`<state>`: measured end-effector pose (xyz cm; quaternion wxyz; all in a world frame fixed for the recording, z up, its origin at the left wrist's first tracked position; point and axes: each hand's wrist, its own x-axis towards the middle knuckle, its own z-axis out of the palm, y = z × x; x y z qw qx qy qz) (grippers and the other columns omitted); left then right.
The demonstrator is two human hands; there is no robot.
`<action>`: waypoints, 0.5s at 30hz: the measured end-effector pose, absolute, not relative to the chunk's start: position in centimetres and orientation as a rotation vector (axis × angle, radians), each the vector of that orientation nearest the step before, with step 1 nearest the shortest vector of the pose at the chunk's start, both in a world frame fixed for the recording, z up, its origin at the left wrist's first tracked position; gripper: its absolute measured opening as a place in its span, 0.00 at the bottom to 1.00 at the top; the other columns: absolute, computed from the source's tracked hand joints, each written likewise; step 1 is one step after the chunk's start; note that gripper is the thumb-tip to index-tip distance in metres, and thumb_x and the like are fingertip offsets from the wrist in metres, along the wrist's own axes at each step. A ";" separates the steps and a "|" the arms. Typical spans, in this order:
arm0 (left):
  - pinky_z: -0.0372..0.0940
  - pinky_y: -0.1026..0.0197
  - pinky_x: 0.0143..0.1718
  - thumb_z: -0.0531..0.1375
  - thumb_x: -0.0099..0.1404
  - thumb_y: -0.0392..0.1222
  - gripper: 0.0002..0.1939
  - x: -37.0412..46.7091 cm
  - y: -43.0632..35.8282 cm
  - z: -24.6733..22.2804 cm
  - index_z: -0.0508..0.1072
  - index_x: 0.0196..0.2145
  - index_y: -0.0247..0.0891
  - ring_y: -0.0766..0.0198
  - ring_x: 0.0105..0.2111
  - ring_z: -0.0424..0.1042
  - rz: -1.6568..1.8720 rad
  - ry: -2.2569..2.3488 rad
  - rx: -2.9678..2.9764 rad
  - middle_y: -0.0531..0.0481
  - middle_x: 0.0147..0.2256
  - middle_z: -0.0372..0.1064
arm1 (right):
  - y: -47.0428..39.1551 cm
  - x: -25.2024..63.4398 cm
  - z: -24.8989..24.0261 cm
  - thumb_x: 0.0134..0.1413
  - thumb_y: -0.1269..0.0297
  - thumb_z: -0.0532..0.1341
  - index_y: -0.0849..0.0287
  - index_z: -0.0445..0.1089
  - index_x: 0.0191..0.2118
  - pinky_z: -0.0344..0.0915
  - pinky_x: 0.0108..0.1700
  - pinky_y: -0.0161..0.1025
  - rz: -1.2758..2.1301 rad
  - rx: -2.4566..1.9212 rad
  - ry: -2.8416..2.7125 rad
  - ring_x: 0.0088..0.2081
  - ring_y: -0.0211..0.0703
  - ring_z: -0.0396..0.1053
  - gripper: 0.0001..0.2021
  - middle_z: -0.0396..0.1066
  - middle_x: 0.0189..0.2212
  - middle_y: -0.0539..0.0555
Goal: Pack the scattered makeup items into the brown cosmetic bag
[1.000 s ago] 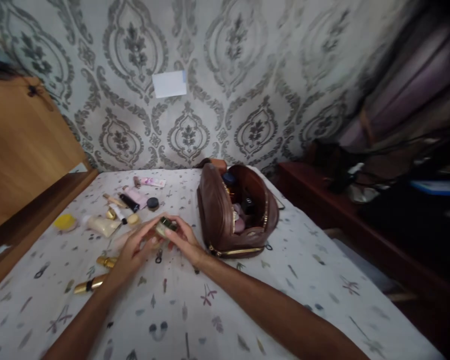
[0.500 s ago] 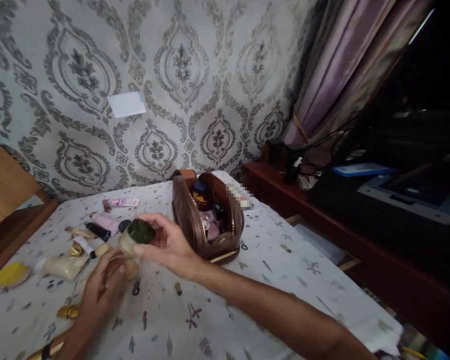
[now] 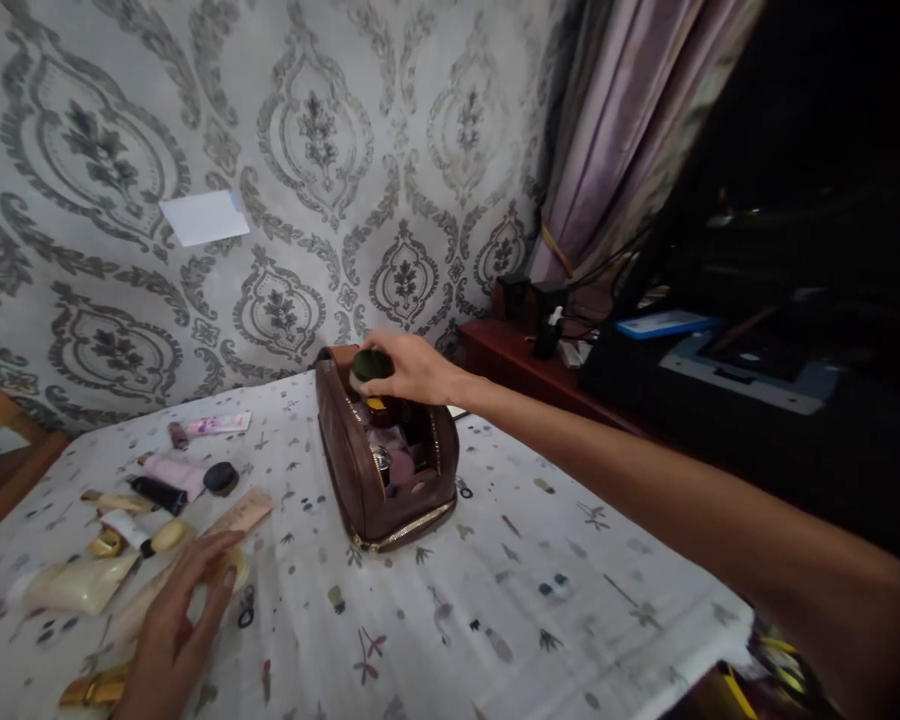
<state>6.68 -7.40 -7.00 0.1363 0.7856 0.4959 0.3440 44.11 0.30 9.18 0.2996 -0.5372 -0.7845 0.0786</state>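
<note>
Over the back of an open brown leather bag (image 3: 399, 520), my right hand (image 3: 412, 368) grips a jar with a dark green lid (image 3: 372, 368). Beneath the jar, an amber container shows partly inside the bag, with pinkish items (image 3: 399, 462) nearer its front. At the lower left my left hand (image 3: 187, 610) has its fingers curled around a pale round item (image 3: 234, 568), close to a beige tube (image 3: 244, 512). The fingers partly hide that round item.
Left of the bag lie a dark round lid (image 3: 220, 477), a black tube (image 3: 157, 494), a cream tube (image 3: 82, 584), a pink-white tube (image 3: 220, 423) and a gold item (image 3: 94, 688). A red-brown desk (image 3: 510, 350) borders the table at right.
My right hand has carried the green-lidded jar away from my left hand, up and right over the bag. The view has shifted right. The beige tube now shows more.
</note>
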 end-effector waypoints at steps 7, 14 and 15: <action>0.68 0.50 0.53 0.55 0.67 0.51 0.17 6.5 -7.2 -7.5 0.71 0.51 0.46 0.50 0.54 0.71 1.009 1.406 2.406 0.47 0.53 0.72 | 1.1 43.4 9.5 0.47 0.64 0.68 0.60 0.71 0.48 0.58 0.36 0.35 0.123 -1.628 -2.434 0.41 0.48 0.71 0.20 0.75 0.42 0.55; 0.70 0.52 0.51 0.57 0.66 0.48 0.18 5.6 -6.5 -8.0 0.70 0.53 0.49 0.50 0.54 0.71 0.914 1.275 2.595 0.49 0.54 0.71 | 4.5 42.4 9.2 0.43 0.68 0.69 0.61 0.72 0.48 0.63 0.38 0.32 0.203 -1.614 -2.462 0.43 0.46 0.73 0.22 0.76 0.43 0.54; 0.70 0.52 0.51 0.57 0.66 0.47 0.18 5.5 -6.4 -8.1 0.70 0.53 0.49 0.50 0.54 0.71 0.901 1.258 2.610 0.50 0.54 0.71 | 5.0 42.1 9.1 0.43 0.69 0.69 0.61 0.73 0.47 0.64 0.39 0.31 0.221 -1.593 -2.469 0.44 0.46 0.73 0.21 0.76 0.44 0.54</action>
